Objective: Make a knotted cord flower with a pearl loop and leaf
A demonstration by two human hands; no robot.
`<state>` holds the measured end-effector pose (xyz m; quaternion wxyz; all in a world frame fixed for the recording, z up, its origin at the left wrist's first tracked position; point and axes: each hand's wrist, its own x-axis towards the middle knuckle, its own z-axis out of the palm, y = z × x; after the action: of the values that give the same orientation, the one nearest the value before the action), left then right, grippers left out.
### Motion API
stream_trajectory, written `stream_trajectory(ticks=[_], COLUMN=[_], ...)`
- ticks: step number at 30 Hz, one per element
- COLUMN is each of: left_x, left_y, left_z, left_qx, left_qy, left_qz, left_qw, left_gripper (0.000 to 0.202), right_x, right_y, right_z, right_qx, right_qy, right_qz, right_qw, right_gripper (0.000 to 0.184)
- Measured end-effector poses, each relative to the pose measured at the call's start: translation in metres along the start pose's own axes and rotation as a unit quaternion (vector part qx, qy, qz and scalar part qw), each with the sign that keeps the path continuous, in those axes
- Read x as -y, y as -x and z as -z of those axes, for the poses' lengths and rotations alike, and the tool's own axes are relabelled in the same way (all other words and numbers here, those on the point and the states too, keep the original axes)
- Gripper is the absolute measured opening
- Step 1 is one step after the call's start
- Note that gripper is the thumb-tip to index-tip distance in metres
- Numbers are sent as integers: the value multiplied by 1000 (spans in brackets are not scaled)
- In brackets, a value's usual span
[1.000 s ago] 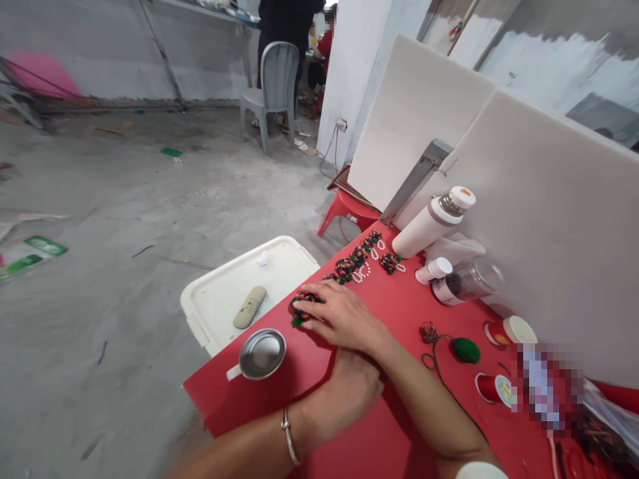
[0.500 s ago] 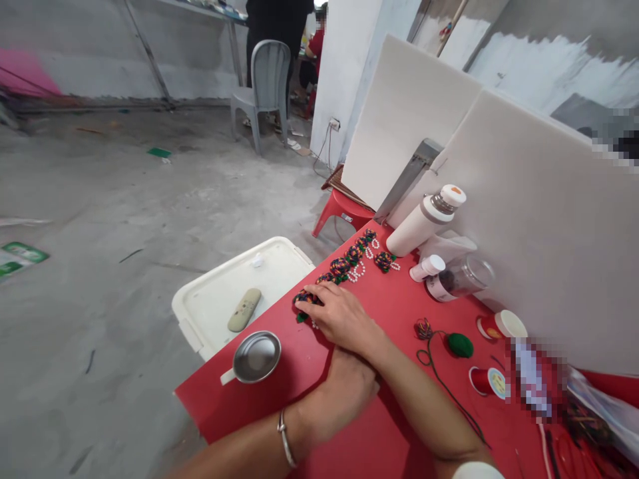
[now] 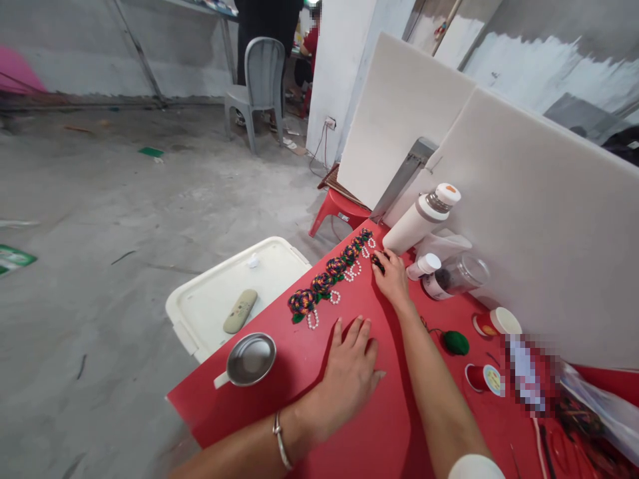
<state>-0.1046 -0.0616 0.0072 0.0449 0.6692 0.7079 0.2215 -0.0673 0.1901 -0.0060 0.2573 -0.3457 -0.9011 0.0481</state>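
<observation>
Several multicoloured crocheted flowers (image 3: 335, 267), with green leaves and loops of white beads, lie in a row along the table's left edge. My left hand (image 3: 351, 369) rests palm down on the red table with its fingers spread, beside the nearest flower (image 3: 301, 301), holding nothing. Farther off, my right hand (image 3: 392, 278) has its fingers closed around a separate crocheted flower (image 3: 378, 261), which they mostly cover. This flower is just right of the row's far end, close to the white thermos (image 3: 417, 223).
A steel cup (image 3: 251, 359) stands at the left table corner. A white pill bottle (image 3: 424, 266), a clear jar (image 3: 462, 274), a green yarn ball (image 3: 456, 342) and thread spools (image 3: 484, 379) are on the right. Beyond the edge, a white lid (image 3: 200, 299) carries a glasses case (image 3: 240, 311).
My right hand has moved from the row's nearest flower to the separate one near the thermos. My left hand has come out from under my right forearm and its fingers now lie spread.
</observation>
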Motion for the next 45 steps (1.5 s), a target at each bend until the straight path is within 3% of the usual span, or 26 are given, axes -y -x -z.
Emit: stream_trajectory(ticks=[11,17,22,32,39,45], left_x=[-1,-1,-1,1,0,1], left_y=[1,-1,2,1,2,2], left_z=[-4,-1,-3,-3,-3,-6], left_qx=[3,4,7,31,25,22], left_qy=[-3,6,12,8,16,17], left_qz=[-3,0,-6,-4,-8,-11], left_qw=[1000,1000,1000,999,1000,1000], left_gripper=[48,47,47,47,46,46], right_x=[7,6,-2,-1,0,0], right_y=[17,25,29,7,24,33], right_z=[-1,1,3,-12,-2,1], right_qx=[-44,-64,-59,-93,-119,-121], right_qy=[-10,-36,-57,-35,-1,27], right_qz=[-14,-35,-33,-71,-134,-139], right_qw=[999,997,996,993,984,982], right_gripper=[40,55,45,40,58,50])
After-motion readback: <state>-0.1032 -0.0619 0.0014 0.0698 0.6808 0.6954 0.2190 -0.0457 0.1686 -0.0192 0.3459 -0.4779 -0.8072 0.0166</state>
